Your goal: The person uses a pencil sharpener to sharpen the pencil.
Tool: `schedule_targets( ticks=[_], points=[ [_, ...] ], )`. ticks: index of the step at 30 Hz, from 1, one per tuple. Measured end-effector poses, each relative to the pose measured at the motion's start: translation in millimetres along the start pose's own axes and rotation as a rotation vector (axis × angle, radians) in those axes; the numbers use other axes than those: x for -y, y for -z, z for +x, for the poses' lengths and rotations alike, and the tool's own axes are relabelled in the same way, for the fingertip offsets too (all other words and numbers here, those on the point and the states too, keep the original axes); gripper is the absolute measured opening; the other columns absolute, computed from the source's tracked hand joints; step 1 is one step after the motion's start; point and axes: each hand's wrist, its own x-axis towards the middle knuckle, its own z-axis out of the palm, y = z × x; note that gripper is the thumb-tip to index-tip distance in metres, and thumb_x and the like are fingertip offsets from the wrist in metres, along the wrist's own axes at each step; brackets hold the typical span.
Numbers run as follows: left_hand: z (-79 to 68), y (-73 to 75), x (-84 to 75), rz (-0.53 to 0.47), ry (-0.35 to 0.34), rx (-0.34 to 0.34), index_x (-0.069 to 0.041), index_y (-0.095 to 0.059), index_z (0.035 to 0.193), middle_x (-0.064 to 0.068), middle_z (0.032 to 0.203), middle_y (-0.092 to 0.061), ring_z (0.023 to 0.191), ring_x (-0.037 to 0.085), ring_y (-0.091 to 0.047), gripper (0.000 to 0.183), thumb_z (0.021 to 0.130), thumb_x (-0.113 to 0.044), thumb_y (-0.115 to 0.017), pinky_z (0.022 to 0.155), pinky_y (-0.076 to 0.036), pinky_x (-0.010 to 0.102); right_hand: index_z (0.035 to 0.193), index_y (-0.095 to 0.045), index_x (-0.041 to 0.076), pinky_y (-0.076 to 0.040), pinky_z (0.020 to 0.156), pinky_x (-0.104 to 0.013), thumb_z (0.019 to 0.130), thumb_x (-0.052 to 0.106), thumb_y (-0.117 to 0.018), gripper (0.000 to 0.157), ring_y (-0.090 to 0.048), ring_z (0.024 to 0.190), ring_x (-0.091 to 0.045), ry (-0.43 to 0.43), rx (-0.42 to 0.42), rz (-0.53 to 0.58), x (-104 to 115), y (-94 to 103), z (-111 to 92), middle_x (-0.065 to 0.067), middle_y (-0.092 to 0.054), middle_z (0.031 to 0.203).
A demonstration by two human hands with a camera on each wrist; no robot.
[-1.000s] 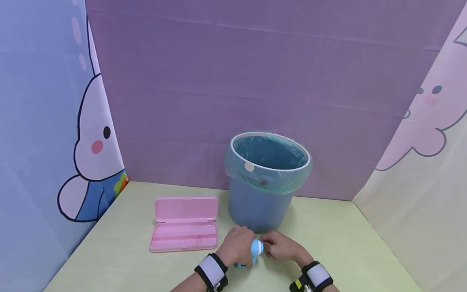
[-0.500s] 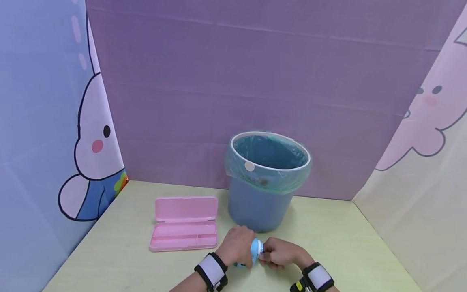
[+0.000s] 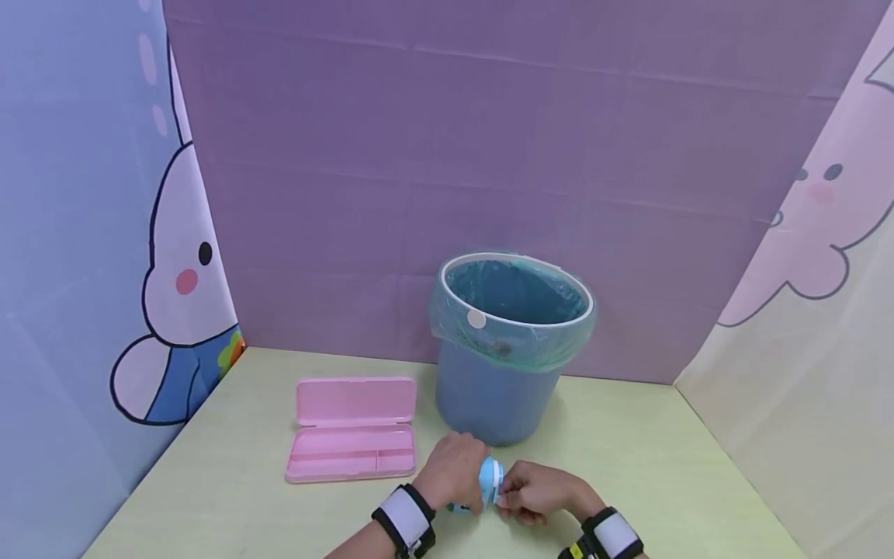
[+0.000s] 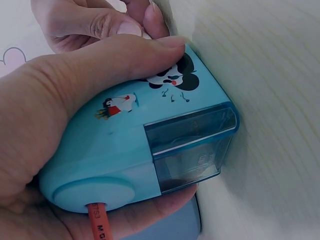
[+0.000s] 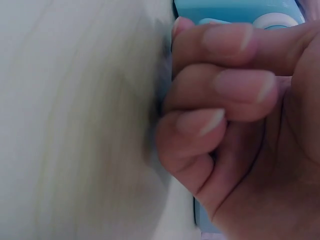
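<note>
A light blue crank pencil sharpener point(image 4: 120, 150) with cartoon prints lies on its side on the table, its clear shavings drawer point(image 4: 192, 135) facing away from the palm in the left wrist view. My left hand point(image 3: 455, 470) grips its body, thumb across the printed side. A red pencil point(image 4: 100, 222) sticks out of the round pencil hole. At the opposite end, my right hand point(image 3: 541, 491) pinches the crank point(image 3: 497, 483), whose knob is hidden by the fingers. Its other fingers are curled in the right wrist view.
A blue waste bin point(image 3: 489, 396) with a green liner stands just behind the hands. To the left lies a pink pencil case point(image 3: 356, 400) with its lid raised. Purple and cartoon-printed cloths enclose the pale table point(image 3: 649, 466).
My right hand has come down from the crank's upper side toward the near side, and the crank has swung round with it. My left hand and the sharpener have stayed in place.
</note>
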Motion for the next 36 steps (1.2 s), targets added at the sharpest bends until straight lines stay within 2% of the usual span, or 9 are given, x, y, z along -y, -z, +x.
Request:
schedule_targets(
  ticks=[4, 8, 17, 19, 22, 24, 26, 28, 36],
  points=[
    [1.2, 0.6, 0.5, 0.019, 0.001, -0.009, -0.021, -0.065, 0.08, -0.011, 0.068, -0.053, 0.066, 0.01, -0.049, 0.045, 0.05, -0.039, -0.092, 0.066, -0.041, 0.027, 0.079, -0.065, -0.004, -0.034, 0.039, -0.025, 0.098, 0.016, -0.053, 0.029, -0.037, 0.037, -0.009, 0.017, 0.032, 0.037, 1.6, 1.4, -1.8, 0.003, -0.048, 0.05],
    [0.8, 1.3, 0.2, 0.023, -0.014, -0.032, -0.021, -0.063, 0.076, -0.01, 0.066, -0.053, 0.064, 0.01, -0.049, 0.043, 0.05, -0.039, -0.093, 0.065, -0.041, 0.027, 0.081, -0.064, -0.007, -0.035, 0.038, -0.025, 0.098, 0.017, -0.054, 0.031, -0.038, 0.037, -0.009, 0.007, 0.062, 0.069, 2.5, 3.2, -3.3, 0.003, -0.05, 0.051],
    [0.2, 4.0, -0.1, 0.02, -0.019, -0.042, -0.021, -0.06, 0.072, -0.011, 0.063, -0.051, 0.062, 0.01, -0.048, 0.043, 0.05, -0.039, -0.093, 0.063, -0.04, 0.027, 0.082, -0.058, -0.014, -0.035, 0.041, -0.024, 0.098, 0.016, -0.052, 0.034, -0.034, 0.036, -0.019, 0.014, 0.162, 0.138, 6.8, 7.3, -7.5, 0.002, -0.048, 0.051],
    [0.0, 4.4, -0.1, 0.019, -0.019, -0.039, -0.02, -0.06, 0.073, -0.011, 0.064, -0.051, 0.062, 0.01, -0.048, 0.044, 0.05, -0.039, -0.093, 0.063, -0.04, 0.027, 0.083, -0.056, -0.016, -0.034, 0.04, -0.026, 0.097, 0.014, -0.051, 0.033, -0.029, 0.036, -0.028, 0.024, 0.192, 0.171, 10.1, 8.5, -9.2, -0.006, -0.045, 0.05],
    [0.0, 4.3, 0.4, 0.018, -0.019, -0.03, -0.019, -0.062, 0.076, -0.01, 0.066, -0.053, 0.064, 0.011, -0.048, 0.045, 0.05, -0.039, -0.093, 0.065, -0.041, 0.028, 0.085, -0.056, -0.017, -0.033, 0.04, -0.026, 0.096, 0.012, -0.049, 0.032, -0.027, 0.039, -0.033, 0.04, 0.23, 0.211, 15.4, 11.5, -11.6, -0.011, -0.042, 0.051],
    [0.2, 4.5, 0.5, 0.017, -0.018, -0.024, -0.019, -0.063, 0.077, -0.009, 0.068, -0.054, 0.066, 0.011, -0.049, 0.045, 0.05, -0.039, -0.093, 0.067, -0.041, 0.028, 0.086, -0.056, -0.016, -0.034, 0.041, -0.024, 0.096, 0.012, -0.049, 0.031, -0.028, 0.038, -0.03, 0.049, 0.24, 0.225, 18.0, 13.5, -13.2, -0.011, -0.043, 0.052],
    [0.4, 4.3, 0.6, 0.017, -0.019, -0.022, -0.019, -0.064, 0.078, -0.009, 0.068, -0.054, 0.066, 0.011, -0.05, 0.045, 0.05, -0.039, -0.093, 0.067, -0.042, 0.028, 0.086, -0.056, -0.016, -0.034, 0.042, -0.023, 0.097, 0.014, -0.049, 0.032, -0.032, 0.039, -0.019, 0.059, 0.24, 0.228, 19.3, 14.8, -14.3, -0.004, -0.045, 0.053],
    [0.1, 4.1, 0.6, 0.015, -0.021, -0.024, -0.019, -0.064, 0.078, -0.009, 0.068, -0.054, 0.065, 0.011, -0.05, 0.044, 0.05, -0.039, -0.093, 0.067, -0.042, 0.028, 0.085, -0.056, -0.015, -0.034, 0.042, -0.023, 0.097, 0.015, -0.049, 0.033, -0.033, 0.039, -0.015, 0.071, 0.237, 0.232, 20.1, 15.4, -15.5, 0.0, -0.045, 0.055],
    [-0.9, 2.6, -0.7, 0.005, -0.004, -0.013, -0.02, -0.065, 0.079, -0.01, 0.069, -0.054, 0.067, 0.01, -0.049, 0.044, 0.05, -0.039, -0.093, 0.069, -0.041, 0.028, 0.083, -0.057, -0.012, -0.031, 0.04, -0.025, 0.099, 0.016, -0.05, 0.033, -0.034, 0.039, -0.009, 0.13, 0.204, 0.224, 22.5, 17.6, -17.5, -0.011, -0.037, 0.051]
  ],
)
